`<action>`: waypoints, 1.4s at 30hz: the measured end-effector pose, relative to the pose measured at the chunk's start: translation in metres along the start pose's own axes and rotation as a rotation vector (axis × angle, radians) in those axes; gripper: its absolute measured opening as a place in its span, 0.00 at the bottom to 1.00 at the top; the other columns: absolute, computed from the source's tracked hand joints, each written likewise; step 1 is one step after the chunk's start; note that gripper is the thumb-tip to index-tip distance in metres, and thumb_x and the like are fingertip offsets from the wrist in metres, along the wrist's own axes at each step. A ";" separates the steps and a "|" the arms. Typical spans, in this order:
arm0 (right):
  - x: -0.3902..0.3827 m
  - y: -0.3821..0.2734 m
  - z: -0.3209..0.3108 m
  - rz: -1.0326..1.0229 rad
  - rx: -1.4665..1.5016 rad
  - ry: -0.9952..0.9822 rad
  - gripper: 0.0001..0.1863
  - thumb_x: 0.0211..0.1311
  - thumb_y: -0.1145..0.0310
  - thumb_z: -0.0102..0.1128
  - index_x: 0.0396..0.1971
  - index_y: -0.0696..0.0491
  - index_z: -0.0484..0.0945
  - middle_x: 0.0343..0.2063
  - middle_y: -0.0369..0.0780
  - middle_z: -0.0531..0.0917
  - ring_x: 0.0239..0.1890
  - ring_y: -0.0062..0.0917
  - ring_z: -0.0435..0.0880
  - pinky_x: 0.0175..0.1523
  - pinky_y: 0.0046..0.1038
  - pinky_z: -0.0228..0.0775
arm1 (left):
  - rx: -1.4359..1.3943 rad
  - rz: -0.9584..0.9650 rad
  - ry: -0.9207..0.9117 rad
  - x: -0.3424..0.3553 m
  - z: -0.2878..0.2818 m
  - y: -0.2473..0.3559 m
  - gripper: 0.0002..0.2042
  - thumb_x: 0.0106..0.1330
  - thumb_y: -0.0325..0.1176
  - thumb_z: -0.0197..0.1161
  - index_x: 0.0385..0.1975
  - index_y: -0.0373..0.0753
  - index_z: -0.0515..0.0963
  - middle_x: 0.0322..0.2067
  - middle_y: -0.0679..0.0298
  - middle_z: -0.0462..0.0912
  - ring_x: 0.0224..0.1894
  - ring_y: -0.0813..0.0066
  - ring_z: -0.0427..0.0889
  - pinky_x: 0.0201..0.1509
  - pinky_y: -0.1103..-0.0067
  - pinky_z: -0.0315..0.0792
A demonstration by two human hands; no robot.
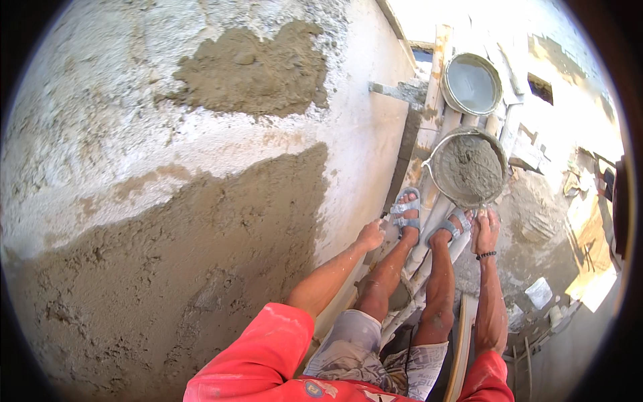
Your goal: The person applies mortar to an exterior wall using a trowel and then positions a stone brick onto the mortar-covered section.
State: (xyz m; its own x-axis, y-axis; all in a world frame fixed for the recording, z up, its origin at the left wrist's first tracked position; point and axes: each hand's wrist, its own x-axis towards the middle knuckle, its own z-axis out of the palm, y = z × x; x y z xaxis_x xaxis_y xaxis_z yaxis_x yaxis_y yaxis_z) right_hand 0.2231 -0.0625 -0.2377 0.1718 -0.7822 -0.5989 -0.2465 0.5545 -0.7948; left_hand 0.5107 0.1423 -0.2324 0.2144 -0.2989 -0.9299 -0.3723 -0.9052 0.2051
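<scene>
In the head view, we had the left hand (370,235) curled near the wall (351,154); we could not tell whether its grip pinched anything. Our right hand (486,231) had its fingers bent at the near rim of the mortar bucket (442,173), its hold likewise unclear. That bucket stood over the right edge of the pole platform (429,127), just nearer than a bucket of grey liquid (445,90). Wet mortar (194,261) coated the wall's lower part.
</scene>
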 end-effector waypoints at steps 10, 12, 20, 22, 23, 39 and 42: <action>-0.033 -0.207 0.073 -0.167 0.406 0.350 0.11 0.59 0.72 0.44 0.40 0.58 0.72 0.25 0.39 0.76 0.23 0.20 0.75 0.27 0.22 0.69 | -0.389 0.031 0.135 -0.105 -0.032 -0.018 0.25 0.64 0.32 0.56 0.61 0.34 0.64 0.52 0.48 0.76 0.47 0.63 0.80 0.51 0.71 0.73; -0.021 -0.234 0.093 -0.297 0.328 0.408 0.11 0.59 0.72 0.45 0.40 0.58 0.72 0.25 0.39 0.76 0.23 0.19 0.75 0.27 0.21 0.69 | -0.545 0.028 0.116 -0.114 -0.039 -0.015 0.25 0.65 0.33 0.57 0.62 0.34 0.63 0.50 0.52 0.78 0.41 0.69 0.81 0.45 0.74 0.75; 0.028 -0.283 0.294 -0.632 -0.173 0.634 0.20 0.59 0.65 0.54 0.47 0.64 0.73 0.34 0.55 0.79 0.36 0.50 0.78 0.46 0.41 0.70 | -0.836 -0.053 0.114 -0.146 -0.060 -0.041 0.23 0.66 0.31 0.56 0.61 0.36 0.63 0.44 0.60 0.80 0.33 0.78 0.79 0.34 0.81 0.73; 0.026 -0.272 0.365 -0.529 -0.376 0.304 0.25 0.60 0.64 0.53 0.54 0.63 0.67 0.38 0.56 0.77 0.38 0.50 0.78 0.44 0.44 0.71 | -0.888 -0.145 0.157 -0.152 -0.063 -0.047 0.22 0.66 0.30 0.55 0.60 0.37 0.66 0.41 0.62 0.80 0.31 0.79 0.77 0.32 0.83 0.71; 0.009 -0.281 0.391 -0.528 -0.426 0.098 0.26 0.60 0.64 0.53 0.57 0.61 0.65 0.37 0.55 0.76 0.39 0.49 0.77 0.42 0.45 0.71 | -0.905 -0.187 0.169 -0.155 -0.065 -0.050 0.21 0.65 0.29 0.54 0.59 0.37 0.67 0.39 0.62 0.80 0.30 0.80 0.76 0.31 0.83 0.69; -0.049 -0.090 0.054 -0.053 -0.708 0.044 0.24 0.57 0.61 0.55 0.51 0.59 0.72 0.39 0.59 0.79 0.44 0.52 0.78 0.51 0.44 0.69 | -0.552 -0.042 -0.041 -0.071 -0.047 0.028 0.23 0.67 0.30 0.54 0.61 0.37 0.63 0.44 0.59 0.80 0.32 0.78 0.79 0.35 0.82 0.72; -0.020 -0.086 0.000 0.014 -0.903 -0.033 0.22 0.58 0.61 0.54 0.50 0.59 0.71 0.36 0.59 0.79 0.41 0.53 0.78 0.48 0.47 0.69 | -0.450 0.207 0.074 0.020 -0.035 0.045 0.25 0.64 0.28 0.54 0.63 0.34 0.60 0.47 0.57 0.78 0.39 0.75 0.78 0.40 0.79 0.73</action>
State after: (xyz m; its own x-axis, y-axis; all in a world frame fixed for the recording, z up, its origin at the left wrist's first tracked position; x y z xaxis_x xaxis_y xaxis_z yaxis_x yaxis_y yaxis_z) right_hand 0.2406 -0.0946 -0.1571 0.1867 -0.7606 -0.6218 -0.9012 0.1194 -0.4166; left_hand 0.5296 0.0849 -0.2313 0.2471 -0.4918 -0.8349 0.0096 -0.8603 0.5097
